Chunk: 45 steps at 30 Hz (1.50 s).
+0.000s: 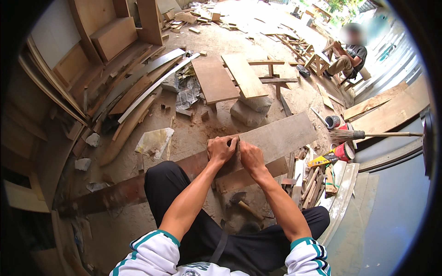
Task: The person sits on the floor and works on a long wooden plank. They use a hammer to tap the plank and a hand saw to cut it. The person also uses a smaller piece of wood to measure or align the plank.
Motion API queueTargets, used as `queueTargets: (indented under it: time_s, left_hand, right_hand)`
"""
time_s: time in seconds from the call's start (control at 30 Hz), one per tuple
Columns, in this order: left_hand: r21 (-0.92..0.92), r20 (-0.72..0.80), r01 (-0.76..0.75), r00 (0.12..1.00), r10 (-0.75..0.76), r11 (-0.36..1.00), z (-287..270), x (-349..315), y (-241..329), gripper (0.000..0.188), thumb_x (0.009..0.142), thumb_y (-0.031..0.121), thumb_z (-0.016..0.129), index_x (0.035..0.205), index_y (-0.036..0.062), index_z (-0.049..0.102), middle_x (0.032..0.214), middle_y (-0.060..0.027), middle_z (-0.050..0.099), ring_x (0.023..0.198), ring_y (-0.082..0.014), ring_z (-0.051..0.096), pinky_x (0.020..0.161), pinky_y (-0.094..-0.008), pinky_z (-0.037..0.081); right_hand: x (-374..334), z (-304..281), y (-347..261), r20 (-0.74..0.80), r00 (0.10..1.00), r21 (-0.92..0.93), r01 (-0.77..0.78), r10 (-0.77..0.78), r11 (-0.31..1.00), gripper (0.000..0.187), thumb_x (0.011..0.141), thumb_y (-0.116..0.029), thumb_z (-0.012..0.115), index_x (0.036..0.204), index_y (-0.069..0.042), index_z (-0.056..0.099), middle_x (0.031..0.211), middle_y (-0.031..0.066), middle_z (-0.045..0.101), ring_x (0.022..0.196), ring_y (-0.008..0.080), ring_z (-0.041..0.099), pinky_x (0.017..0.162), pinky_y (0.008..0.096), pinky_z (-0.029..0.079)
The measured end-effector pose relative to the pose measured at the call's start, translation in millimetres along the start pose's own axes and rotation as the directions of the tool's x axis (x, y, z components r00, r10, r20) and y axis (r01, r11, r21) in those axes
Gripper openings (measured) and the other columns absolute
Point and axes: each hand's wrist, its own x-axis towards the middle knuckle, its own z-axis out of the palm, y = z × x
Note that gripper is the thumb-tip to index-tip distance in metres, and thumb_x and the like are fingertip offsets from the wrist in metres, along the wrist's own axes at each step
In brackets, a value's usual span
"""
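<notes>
In front of me a brown board (pixel 281 132) slants up to the right, its near end by my hands. My left hand (pixel 221 149) is closed over it, fingers curled and thumb reaching to the right. Right beside it, my right hand (pixel 252 157) makes a fist. Between the two stands a narrow dark edge of something, mostly covered by my fingers, so I cannot make out what it is. Below the board lies a lighter wooden block (pixel 253 175). A long reddish-brown plank (pixel 124 193) runs off to the left past my knee. On the ground rests a wooden-handled tool (pixel 248 209) with a dark head.
Two flat panels (pixel 215 80) lie raised ahead. Wood strips (pixel 152 87) and cabinet frames (pixel 115 39) fill the left. At right are a brush (pixel 347 135), cans (pixel 332 121), a yellow-black package (pixel 323 158) and offcuts. A person (pixel 350 57) sits far right.
</notes>
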Motion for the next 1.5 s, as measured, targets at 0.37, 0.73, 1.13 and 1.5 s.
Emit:
queueTargets:
  time_s: [0.37, 0.73, 1.13, 1.5]
  left_hand:
    - [-0.377, 0.103, 0.076, 0.994, -0.04, 0.923, 6, 22, 1, 0.031, 0.094, 0.034, 0.061, 0.106, 0.0106, 0.076, 0.099, -0.0138, 0.075, 0.092, -0.03, 0.072, 0.082, -0.0397, 0.054]
    - [-0.193, 0.282, 0.197, 0.949, -0.137, 0.961, 0, 27, -1, 0.028, 0.089, 0.032, 0.066, 0.103, 0.0102, 0.077, 0.099, -0.0136, 0.075, 0.093, -0.0257, 0.073, 0.086, -0.0356, 0.055]
    - [-0.218, 0.089, 0.042, 0.996, -0.023, 0.975, 3, 10, -10, 0.025, 0.089, 0.038, 0.067, 0.098, 0.0169, 0.075, 0.087, -0.011, 0.075, 0.083, -0.0298, 0.073, 0.075, -0.0406, 0.055]
    - [-0.285, 0.132, 0.037, 0.991, 0.001, 0.958, 1, 10, -7, 0.028, 0.09, 0.04, 0.064, 0.103, 0.0178, 0.076, 0.096, -0.0084, 0.076, 0.09, -0.0292, 0.073, 0.081, -0.0405, 0.055]
  right_hand:
    - [-12, -6, 0, -0.041, 0.993, 0.161, -0.102, 0.11, 0.982, 0.015, 0.092, -0.009, 0.052, 0.095, 0.001, 0.062, 0.089, 0.0236, 0.07, 0.081, 0.0407, 0.07, 0.072, 0.0484, 0.057]
    - [-15, 0, 2, -0.034, 0.994, 0.106, -0.103, 0.107, 0.989, 0.012, 0.093, -0.009, 0.054, 0.089, 0.0, 0.06, 0.081, 0.0253, 0.068, 0.077, 0.0427, 0.068, 0.069, 0.0496, 0.056]
    - [9, -13, 0, 0.028, 1.0, 0.006, -0.011, 0.011, 1.0, 0.007, 0.087, -0.006, 0.055, 0.084, -0.001, 0.06, 0.079, 0.0237, 0.069, 0.075, 0.0405, 0.07, 0.066, 0.0484, 0.057]
    - [25, -22, 10, 0.156, 0.986, 0.004, 0.065, -0.064, 0.998, 0.009, 0.087, -0.01, 0.062, 0.085, -0.002, 0.058, 0.083, 0.023, 0.068, 0.081, 0.0433, 0.066, 0.071, 0.0519, 0.052]
